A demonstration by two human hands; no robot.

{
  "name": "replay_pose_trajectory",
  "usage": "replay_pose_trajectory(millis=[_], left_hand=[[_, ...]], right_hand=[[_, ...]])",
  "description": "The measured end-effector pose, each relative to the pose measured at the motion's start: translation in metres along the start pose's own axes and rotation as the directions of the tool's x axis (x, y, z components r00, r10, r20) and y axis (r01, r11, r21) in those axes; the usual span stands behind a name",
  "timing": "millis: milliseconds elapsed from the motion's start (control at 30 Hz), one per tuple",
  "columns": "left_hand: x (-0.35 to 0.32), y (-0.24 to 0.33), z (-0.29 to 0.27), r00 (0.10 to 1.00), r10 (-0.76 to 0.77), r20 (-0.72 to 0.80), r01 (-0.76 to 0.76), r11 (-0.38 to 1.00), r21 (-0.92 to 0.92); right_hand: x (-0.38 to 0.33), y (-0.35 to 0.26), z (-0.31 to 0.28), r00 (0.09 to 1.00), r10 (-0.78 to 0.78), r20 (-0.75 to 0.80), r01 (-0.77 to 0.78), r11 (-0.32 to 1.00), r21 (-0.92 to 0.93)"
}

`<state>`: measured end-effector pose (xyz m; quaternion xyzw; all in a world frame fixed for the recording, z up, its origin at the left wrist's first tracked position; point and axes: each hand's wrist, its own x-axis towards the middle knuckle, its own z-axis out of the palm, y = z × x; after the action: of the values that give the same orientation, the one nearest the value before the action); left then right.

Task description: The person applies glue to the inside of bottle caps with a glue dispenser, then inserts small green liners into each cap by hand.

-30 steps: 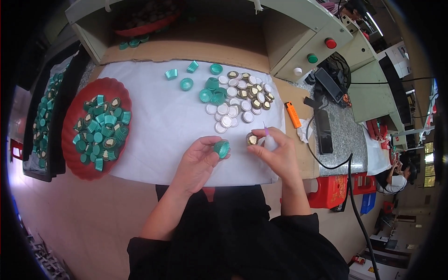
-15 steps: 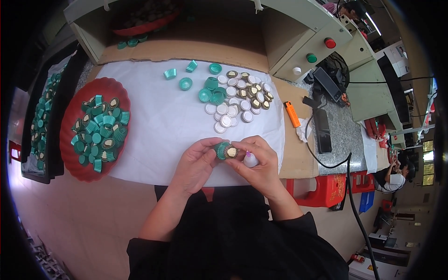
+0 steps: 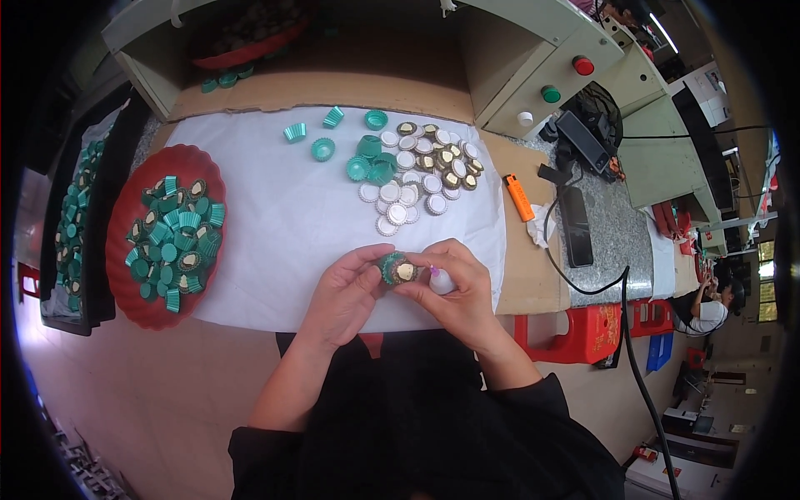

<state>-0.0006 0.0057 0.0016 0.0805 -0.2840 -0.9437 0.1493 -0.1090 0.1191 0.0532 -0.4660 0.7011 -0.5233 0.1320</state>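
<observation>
Near the front edge of the white sheet, my left hand [image 3: 340,293] grips a small green fluted cup [image 3: 387,265] between thumb and fingers. My right hand [image 3: 468,298] pinches a brown-edged round disc with a cream patch [image 3: 406,272], which overlaps the cup's right side. Tucked in the same hand is a small white squeeze bottle [image 3: 442,282] with a purple tip. Beyond my hands lie several pale round discs [image 3: 389,192], some showing brown edges and cream patches. Loose green cups [image 3: 358,169] lie beside that pile.
At the left, a red scalloped tray [image 3: 125,287] holds many green cups with discs; a black bin [image 3: 104,312] with more stands beyond it. An orange lighter [image 3: 518,197], a black phone [image 3: 575,225] and a cable are at the right. A grey cabinet [image 3: 533,50] borders the back.
The disc in my right hand has come slightly left, overlapping the green cup more. The view has shifted a little; both hands keep their hold.
</observation>
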Motion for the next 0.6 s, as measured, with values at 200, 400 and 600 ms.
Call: replay_pose_trajectory(millis=[200,400,600], left_hand=[[-0.0011,-0.0002,-0.0001,1.0,-0.007,0.008,0.007,1.0,0.008],[-0.0013,0.0009,0.0007,1.0,-0.016,0.0,0.016,1.0,0.024],[-0.002,0.0016,-0.0009,1.0,-0.016,0.013,0.016,1.0,-0.001]], right_hand=[[0.0001,0.0008,0.002,0.999,-0.044,-0.008,0.043,0.999,-0.014],[0.0012,-0.0011,0.0029,1.0,-0.024,-0.002,0.024,1.0,-0.016],[0.0017,-0.0007,0.0047,0.999,-0.033,-0.01,0.033,0.999,-0.017]])
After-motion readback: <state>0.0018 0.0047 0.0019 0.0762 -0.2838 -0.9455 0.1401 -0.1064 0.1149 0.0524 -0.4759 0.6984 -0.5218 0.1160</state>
